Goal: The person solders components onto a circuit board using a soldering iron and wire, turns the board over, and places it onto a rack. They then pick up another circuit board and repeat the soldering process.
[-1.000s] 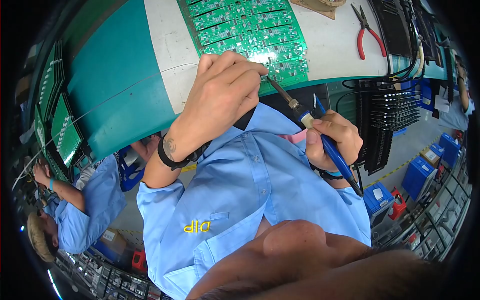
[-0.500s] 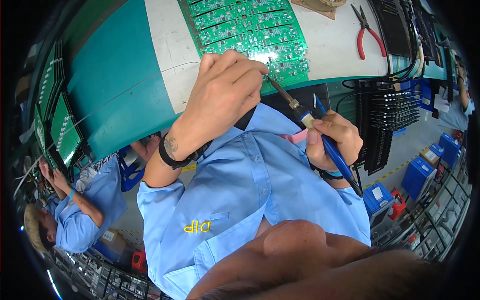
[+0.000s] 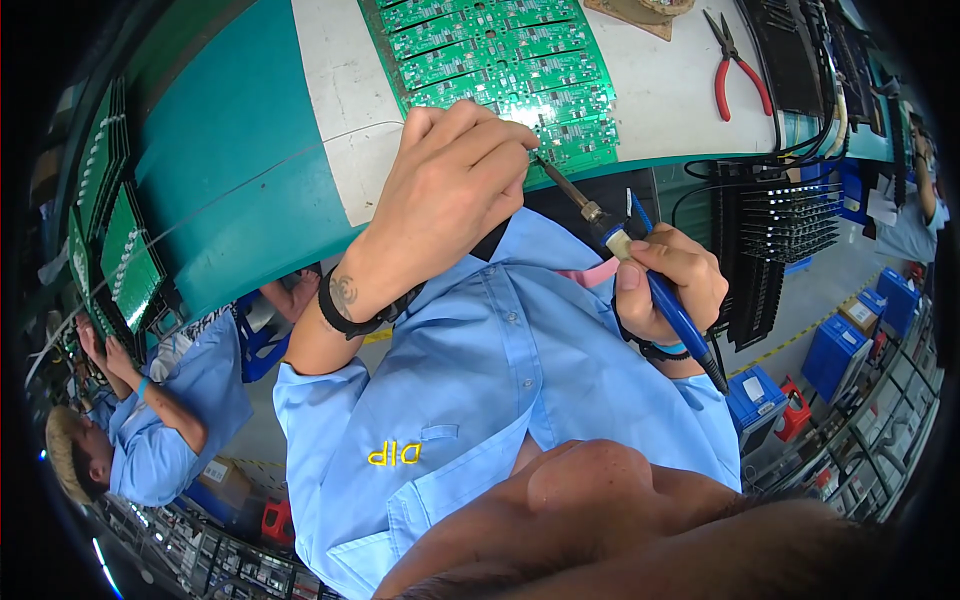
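Note:
My right hand [image 3: 678, 285] is closed around the blue handle of a soldering iron [image 3: 690, 328], its metal tip slanting up and left to the near edge of a green circuit board panel [image 3: 500, 72]. Over the panel's lower left, my left hand [image 3: 440, 190] is bent with its fingers pinched together. A thin solder wire [image 3: 365, 131] runs from the left into that hand. The wire's end is hidden by my fingers, close to the iron's tip. Small components cover the panel in rows, with slots between them.
Red-handled pliers [image 3: 738, 70] lie right of the panel, near dark cables [image 3: 825, 95]. A wooden-looking spool [image 3: 645, 12] sits at the far edge. Upright green boards [image 3: 130, 255] stand at left, beside a co-worker in blue [image 3: 180, 420]. A black rack [image 3: 755, 240] stands at right.
My right hand and the soldering iron have shifted very slightly right and down. My left hand stays nearly still over the panel.

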`<action>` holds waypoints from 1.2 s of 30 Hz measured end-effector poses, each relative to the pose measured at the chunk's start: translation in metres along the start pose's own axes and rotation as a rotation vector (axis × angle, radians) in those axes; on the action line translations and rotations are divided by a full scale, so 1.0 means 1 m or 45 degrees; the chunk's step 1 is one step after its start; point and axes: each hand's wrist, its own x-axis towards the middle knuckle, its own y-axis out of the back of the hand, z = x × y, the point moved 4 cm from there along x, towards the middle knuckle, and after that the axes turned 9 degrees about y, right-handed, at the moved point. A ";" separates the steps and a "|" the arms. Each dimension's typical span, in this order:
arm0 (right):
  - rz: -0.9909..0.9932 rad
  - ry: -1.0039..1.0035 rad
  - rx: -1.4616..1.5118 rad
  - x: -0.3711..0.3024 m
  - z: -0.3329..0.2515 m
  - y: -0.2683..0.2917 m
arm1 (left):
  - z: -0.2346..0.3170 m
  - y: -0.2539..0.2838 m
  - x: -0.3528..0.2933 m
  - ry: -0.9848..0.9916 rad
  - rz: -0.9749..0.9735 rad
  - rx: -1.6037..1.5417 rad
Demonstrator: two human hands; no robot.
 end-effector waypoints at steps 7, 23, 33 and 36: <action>-0.003 -0.013 -0.018 -0.001 0.000 0.002 | -0.003 -0.003 -0.001 -0.035 0.014 0.012; 0.052 0.005 0.009 0.005 0.004 0.004 | -0.019 0.007 -0.002 0.031 0.084 -0.116; 0.002 -0.022 -0.016 0.008 0.005 -0.003 | -0.012 0.008 0.005 -0.033 0.020 -0.100; 0.007 -0.019 -0.013 0.008 0.005 -0.005 | -0.014 0.006 0.003 -0.040 0.019 -0.114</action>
